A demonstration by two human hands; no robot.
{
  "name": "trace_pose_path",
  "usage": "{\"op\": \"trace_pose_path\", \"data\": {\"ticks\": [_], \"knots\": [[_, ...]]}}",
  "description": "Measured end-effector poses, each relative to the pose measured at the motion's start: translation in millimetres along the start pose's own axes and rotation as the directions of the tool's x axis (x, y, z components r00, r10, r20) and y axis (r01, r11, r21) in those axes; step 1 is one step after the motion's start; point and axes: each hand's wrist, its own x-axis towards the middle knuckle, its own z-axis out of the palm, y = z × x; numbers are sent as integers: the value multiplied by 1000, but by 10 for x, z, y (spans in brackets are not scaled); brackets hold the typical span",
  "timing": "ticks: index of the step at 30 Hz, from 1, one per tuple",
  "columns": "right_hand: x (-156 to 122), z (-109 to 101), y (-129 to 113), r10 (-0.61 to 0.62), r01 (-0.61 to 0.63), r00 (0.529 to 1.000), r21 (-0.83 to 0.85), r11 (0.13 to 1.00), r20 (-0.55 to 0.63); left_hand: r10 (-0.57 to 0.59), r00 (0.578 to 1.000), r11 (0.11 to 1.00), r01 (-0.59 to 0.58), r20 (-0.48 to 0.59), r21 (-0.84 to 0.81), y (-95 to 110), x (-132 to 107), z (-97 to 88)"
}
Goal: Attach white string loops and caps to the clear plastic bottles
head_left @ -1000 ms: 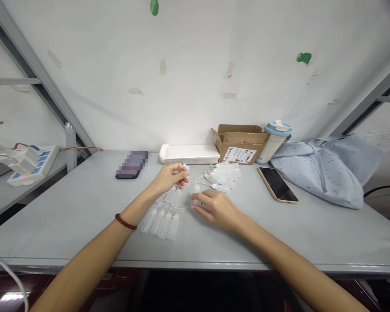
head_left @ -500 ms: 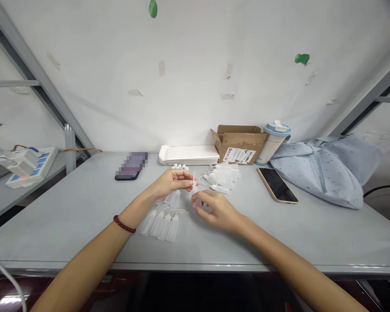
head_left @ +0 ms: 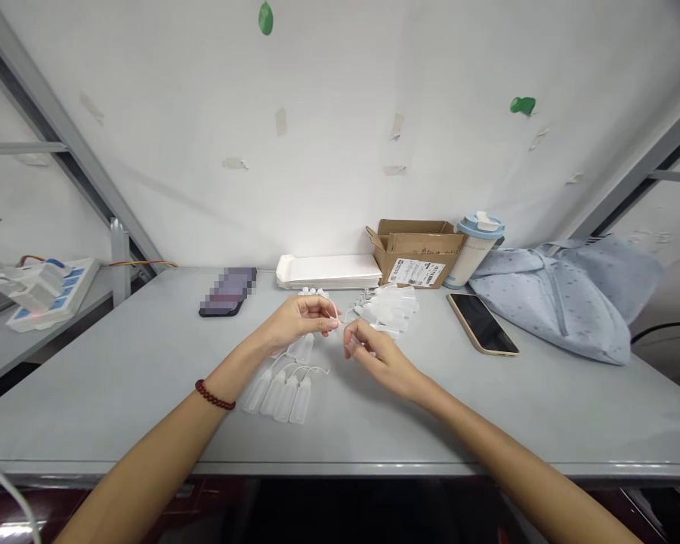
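My left hand [head_left: 301, 319] is raised a little above the grey table [head_left: 119, 378], fingers pinched on a small white cap or tip. My right hand [head_left: 374, 353] is close beside it, fingers curled round a small clear bottle that is mostly hidden. The two hands almost touch at the fingertips. Below my left hand lies a row of small clear squeeze bottles [head_left: 279, 391] with tethered caps. A second heap of the same bottles [head_left: 390, 306] lies just beyond my right hand. A few loose white caps [head_left: 311, 292] sit behind the hands.
At the back stand a white flat tray [head_left: 329, 270], an open cardboard box [head_left: 416, 253] and a lidded cup [head_left: 476, 245]. A phone [head_left: 481, 323] and blue-grey cloth bag [head_left: 561, 295] lie right. A dark phone [head_left: 228, 291] lies left, a power strip [head_left: 39, 291] far left.
My right hand has lifted off the table and come up to meet my left hand. My left hand moved slightly right with the small white piece in its fingers.
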Motion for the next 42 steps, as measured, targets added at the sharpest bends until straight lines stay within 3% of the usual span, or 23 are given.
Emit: {"op": "trace_pose_path", "data": {"ticks": [3,6,8,10,19,26,32,36,42], "knots": [[30,-14,-27,138,-134,990,324,937,9,18,1000,999,-19,-23,-29,-46,12,-7],[53,-24,-38,274,-266,958,595,758,78,27,999,999,-28,-25,-42,-81,18,-14],[62,-28,-28,311,-310,942,688,656,128,22,1000,999,-23,-21,-49,-87,17,-17],[64,-31,-14,311,-317,939,717,621,145,3,1000,999,-4,-18,-43,-75,12,-10],[71,-55,-15,274,-273,954,718,640,119,-122,992,989,123,-23,77,33,-21,91],[56,-71,2,277,-280,952,738,615,130,-32,999,993,28,30,116,12,-32,26],[72,-84,-21,281,-282,951,721,633,125,-68,997,995,65,29,81,38,-35,70],[69,-82,-22,298,-291,947,716,635,120,-138,990,972,138,-12,192,39,-27,114],[61,-81,-33,358,-327,927,706,628,110,-53,998,977,57,-25,207,-5,-10,118]]}}
